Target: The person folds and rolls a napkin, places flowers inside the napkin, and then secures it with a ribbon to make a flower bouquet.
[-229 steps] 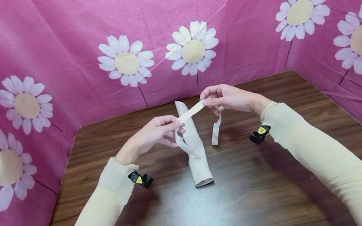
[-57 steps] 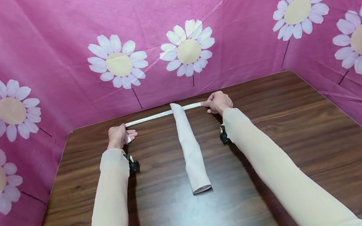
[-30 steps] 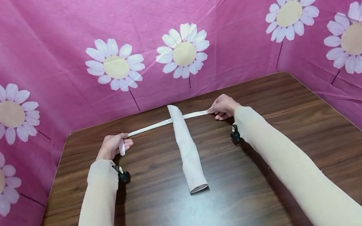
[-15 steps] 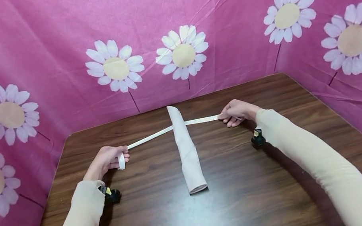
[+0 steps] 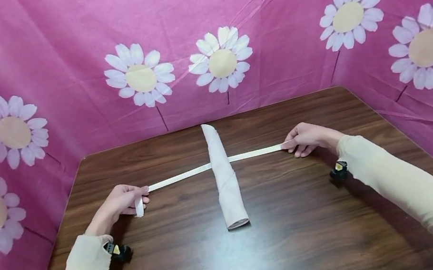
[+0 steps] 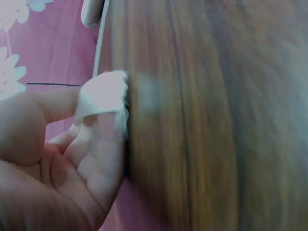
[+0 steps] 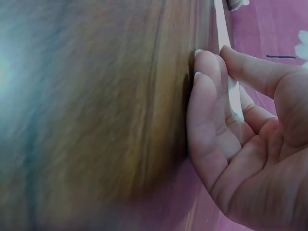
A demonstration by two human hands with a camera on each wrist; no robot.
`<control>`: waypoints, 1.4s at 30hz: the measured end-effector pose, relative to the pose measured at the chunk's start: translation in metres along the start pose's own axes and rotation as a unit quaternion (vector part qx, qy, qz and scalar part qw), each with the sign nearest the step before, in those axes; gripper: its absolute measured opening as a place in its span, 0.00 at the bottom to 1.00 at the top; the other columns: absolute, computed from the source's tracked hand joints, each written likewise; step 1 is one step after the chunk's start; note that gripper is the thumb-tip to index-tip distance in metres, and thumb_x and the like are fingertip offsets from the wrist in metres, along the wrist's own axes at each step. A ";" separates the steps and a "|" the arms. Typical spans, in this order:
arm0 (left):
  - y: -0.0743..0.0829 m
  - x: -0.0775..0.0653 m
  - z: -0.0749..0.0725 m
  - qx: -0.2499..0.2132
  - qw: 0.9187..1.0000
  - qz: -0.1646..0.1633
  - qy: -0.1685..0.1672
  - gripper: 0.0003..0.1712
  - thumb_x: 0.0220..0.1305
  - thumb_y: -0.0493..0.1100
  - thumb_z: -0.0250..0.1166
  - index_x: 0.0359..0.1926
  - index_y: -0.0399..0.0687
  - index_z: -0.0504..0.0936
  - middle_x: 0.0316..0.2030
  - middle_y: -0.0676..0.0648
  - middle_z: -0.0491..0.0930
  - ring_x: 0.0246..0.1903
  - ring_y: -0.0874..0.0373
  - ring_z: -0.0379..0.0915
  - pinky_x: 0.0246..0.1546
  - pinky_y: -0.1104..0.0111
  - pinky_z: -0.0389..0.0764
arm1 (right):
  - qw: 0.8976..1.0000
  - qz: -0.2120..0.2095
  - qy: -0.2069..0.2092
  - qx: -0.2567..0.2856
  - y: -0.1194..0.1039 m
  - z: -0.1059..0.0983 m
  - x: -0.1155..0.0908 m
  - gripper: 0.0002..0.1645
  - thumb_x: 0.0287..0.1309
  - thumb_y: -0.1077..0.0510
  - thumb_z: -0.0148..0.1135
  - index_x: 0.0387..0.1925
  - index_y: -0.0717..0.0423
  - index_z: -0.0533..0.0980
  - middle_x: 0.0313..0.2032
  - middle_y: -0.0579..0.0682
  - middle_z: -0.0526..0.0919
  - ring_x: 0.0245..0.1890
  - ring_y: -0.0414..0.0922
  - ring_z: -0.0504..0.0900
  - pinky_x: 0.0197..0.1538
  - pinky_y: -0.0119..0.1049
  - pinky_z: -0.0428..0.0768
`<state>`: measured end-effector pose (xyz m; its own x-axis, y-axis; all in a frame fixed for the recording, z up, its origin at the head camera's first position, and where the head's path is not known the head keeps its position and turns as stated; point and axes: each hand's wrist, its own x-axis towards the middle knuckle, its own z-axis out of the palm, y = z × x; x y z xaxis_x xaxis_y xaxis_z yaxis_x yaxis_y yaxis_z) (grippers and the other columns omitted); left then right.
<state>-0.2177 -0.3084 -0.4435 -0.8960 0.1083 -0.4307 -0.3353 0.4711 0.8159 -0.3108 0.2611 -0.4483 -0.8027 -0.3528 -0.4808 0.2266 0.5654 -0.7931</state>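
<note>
A pale pinkish cloth (image 5: 227, 186), rolled into a tube, lies lengthwise on the wooden table. Beneath it runs a narrow cream ribbon (image 5: 180, 177), stretched nearly straight out to both sides. My left hand (image 5: 119, 203) pinches the ribbon between thumb and fingers, left of the roll, and a short tail (image 6: 102, 94) hangs over the fingers. On the other side my right hand (image 5: 307, 139) pinches the ribbon (image 7: 222, 26) with thumb and index finger; in the right wrist view its end shows behind the fingers. The stretch under the roll is hidden.
The brown table (image 5: 179, 267) has its far edge just behind the roll's upper end. A pink curtain (image 5: 172, 7) with white daisies surrounds the back and sides. Each wrist carries a small black strapped device (image 5: 120, 252).
Earlier the ribbon was held above the roll. It then passed under the far end, and both hands have since drawn it toward me along the roll while spreading farther apart.
</note>
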 end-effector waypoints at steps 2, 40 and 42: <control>-0.001 -0.006 -0.002 0.001 1.000 0.011 -0.022 0.25 0.76 0.48 0.59 0.54 0.26 0.80 0.30 0.50 0.87 0.28 0.61 0.83 0.32 0.63 0.85 | 1.000 0.002 0.000 0.001 0.003 -0.002 -0.005 0.19 0.65 0.50 0.69 0.43 0.63 0.81 0.30 0.49 0.83 0.23 0.38 0.82 0.29 0.33 0.83; -0.006 -0.012 0.002 0.000 0.981 0.183 -0.071 0.23 0.65 0.29 0.67 0.59 0.23 0.77 0.47 0.33 0.85 0.42 0.66 0.82 0.43 0.73 0.80 | 0.961 -0.196 -0.003 0.197 0.011 -0.004 0.000 0.06 0.70 0.65 0.61 0.45 0.61 0.74 0.46 0.55 0.84 0.49 0.52 0.86 0.51 0.47 0.83; -0.006 -0.010 0.004 0.002 0.980 0.187 -0.069 0.22 0.65 0.30 0.67 0.58 0.22 0.77 0.46 0.32 0.85 0.40 0.66 0.83 0.40 0.72 0.81 | 0.957 -0.203 -0.007 0.208 0.010 -0.002 0.002 0.05 0.70 0.66 0.60 0.45 0.60 0.74 0.46 0.54 0.85 0.49 0.52 0.86 0.51 0.48 0.83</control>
<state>-0.2058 -0.3084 -0.4454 -0.9080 0.3910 -0.1506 0.0103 0.3802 0.9248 -0.3112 0.2679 -0.4568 -0.8644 -0.4917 -0.1051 0.1004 0.0360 -0.9943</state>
